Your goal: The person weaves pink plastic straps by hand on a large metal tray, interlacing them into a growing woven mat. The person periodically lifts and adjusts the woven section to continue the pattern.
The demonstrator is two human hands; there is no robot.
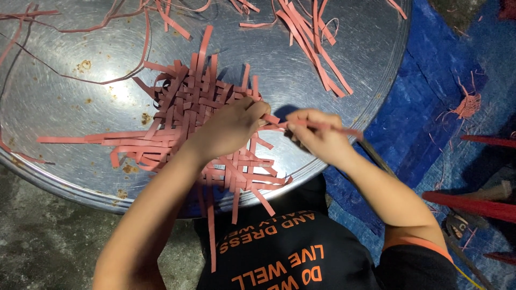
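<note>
Surface: a large round scratched metal tray [333,59] lies under both hands, resting on a blue tarpaulin [424,91].
Work: a half-woven mat of flat pink strips [199,118] lies under and beyond the left hand, loose ends fanning outward.
Left hand [231,126]: fingers closed, pinning the mat's edge where a single pink strip [328,127] leaves it.
Right hand [317,134]: just beside the left, fingers pinched on that strip, drawn taut between the two.
Spare strips [312,37]: scattered beyond the right hand.
Technique: likely best to keep the strip flat and untwisted, crossings held firm.
</note>
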